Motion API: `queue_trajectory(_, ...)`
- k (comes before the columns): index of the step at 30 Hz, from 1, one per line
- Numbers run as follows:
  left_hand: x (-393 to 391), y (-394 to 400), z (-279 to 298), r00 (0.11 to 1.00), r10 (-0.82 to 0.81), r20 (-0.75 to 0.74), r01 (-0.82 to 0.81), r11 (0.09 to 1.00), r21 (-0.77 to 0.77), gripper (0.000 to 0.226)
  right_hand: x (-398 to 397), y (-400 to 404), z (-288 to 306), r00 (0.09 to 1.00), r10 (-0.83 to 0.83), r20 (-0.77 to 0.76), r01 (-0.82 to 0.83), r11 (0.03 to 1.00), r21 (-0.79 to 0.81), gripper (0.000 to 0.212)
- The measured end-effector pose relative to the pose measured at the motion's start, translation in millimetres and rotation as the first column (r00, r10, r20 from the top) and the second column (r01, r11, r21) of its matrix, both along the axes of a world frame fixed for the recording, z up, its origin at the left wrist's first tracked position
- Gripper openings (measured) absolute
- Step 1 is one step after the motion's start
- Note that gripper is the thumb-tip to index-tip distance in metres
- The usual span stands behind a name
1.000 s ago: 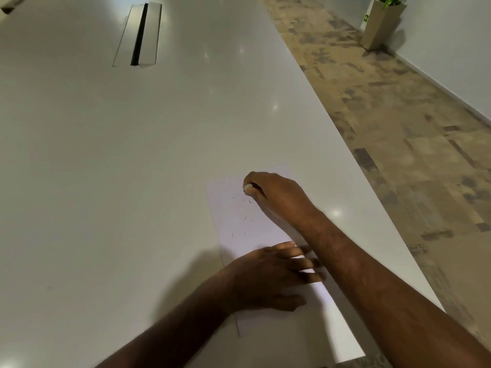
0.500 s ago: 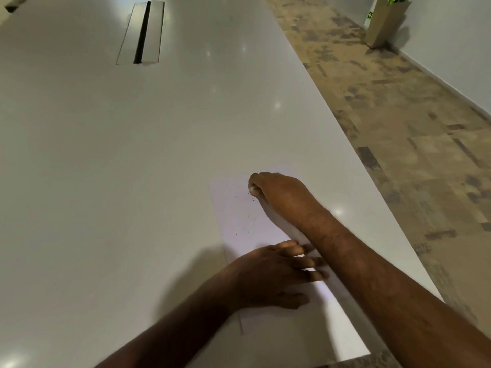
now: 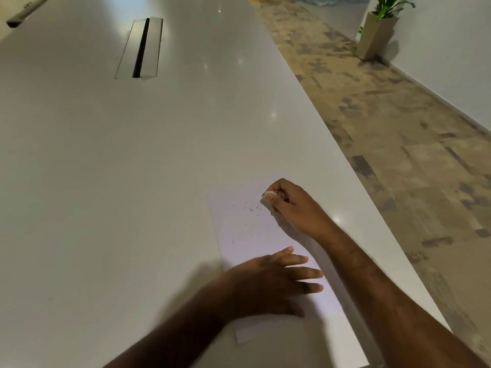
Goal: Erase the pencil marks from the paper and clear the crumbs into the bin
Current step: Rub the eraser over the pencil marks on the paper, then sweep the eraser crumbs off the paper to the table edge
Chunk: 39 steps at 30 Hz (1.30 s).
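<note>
1. Head cam: white rectangular paper sheet (image 3: 255,235) lies near the long white table's (image 3: 132,181) right edge, speckled with tiny dark eraser crumbs (image 3: 249,209).
2. Right hand (image 3: 297,208) pinches a small white eraser (image 3: 269,194) at the sheet's far end.
3. Left hand (image 3: 268,282) lies flat, fingers spread, pinning the near end.
4. Potted plant (image 3: 380,30) stands way off on the floor.

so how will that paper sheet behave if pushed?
The paper looks thin and flat, so probably floppy and light. It likely slides on the glossy table; the left hand pins it flat. The crumbs would probably scatter.
</note>
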State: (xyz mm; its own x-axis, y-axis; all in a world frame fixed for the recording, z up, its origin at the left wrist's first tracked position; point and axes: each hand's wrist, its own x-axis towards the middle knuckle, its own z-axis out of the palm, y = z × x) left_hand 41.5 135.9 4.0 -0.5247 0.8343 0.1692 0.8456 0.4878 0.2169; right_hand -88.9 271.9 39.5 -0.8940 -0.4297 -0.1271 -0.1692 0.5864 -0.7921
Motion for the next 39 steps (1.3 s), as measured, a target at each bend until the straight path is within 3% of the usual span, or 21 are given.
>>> queue_trajectory(3, 3, -1, -4, 1.0, 0.012, 0.004, -0.012, 0.999, 0.043, 0.051, 4, 2, 8, 0.997, -0.028, 0.078, 0.036, 0.994, -0.106, 0.017)
queue_trajectory(6, 9, -2, -3, 0.999, 0.04, -0.011, -0.037, 0.978, 0.204, 0.041, 11, 3, 17, 0.982, -0.029, 0.188, 0.073, 0.97, -0.231, 0.019)
queue_trajectory(9, 10, -11, 8, 0.97, 0.243, 0.029, -0.232, 0.876, 0.424, 0.023, 17, 4, 25, 0.959, -0.024, 0.281, 0.114, 0.944, -0.309, 0.02)
queue_trajectory(12, 0, -24, 24, 0.835, 0.536, 0.128, -0.502, 0.645, 0.576, 0.006, 21, 3, 31, 0.94, -0.011, 0.341, 0.138, 0.926, -0.351, 0.02)
queue_trajectory(14, -8, -31, 37, 0.655, 0.643, 0.396, -0.707, 0.338, 0.621, 0.008, 24, 3, 35, 0.941, 0.015, 0.338, 0.114, 0.927, -0.358, 0.021)
queue_trajectory(16, -18, -37, 50, 0.489, 0.523, 0.698, -0.832, 0.039, 0.554, 0.009, 27, 1, 40, 0.945, 0.038, 0.326, 0.088, 0.927, -0.363, 0.023)
queue_trajectory(18, -28, -43, 57, 0.432, 0.45, 0.782, -0.858, -0.062, 0.51, 0.006, 29, 0, 44, 0.951, 0.054, 0.304, 0.063, 0.93, -0.362, 0.023)
queue_trajectory(24, -42, -43, 60, 0.417, 0.387, 0.822, -0.888, -0.019, 0.459, 0.024, 31, -3, 45, 0.971, 0.093, 0.219, -0.017, 0.945, -0.326, 0.019)
queue_trajectory(30, -43, -38, 55, 0.462, 0.388, 0.798, -0.864, -0.009, 0.504, 0.018, 34, -5, 40, 0.987, 0.059, 0.15, -0.017, 0.964, -0.267, 0.016)
queue_trajectory(39, -43, -31, 48, 0.383, 0.434, 0.816, -0.881, -0.095, 0.464, 0.01, 39, -14, 34, 0.992, 0.043, 0.122, -0.01, 0.965, -0.261, 0.011)
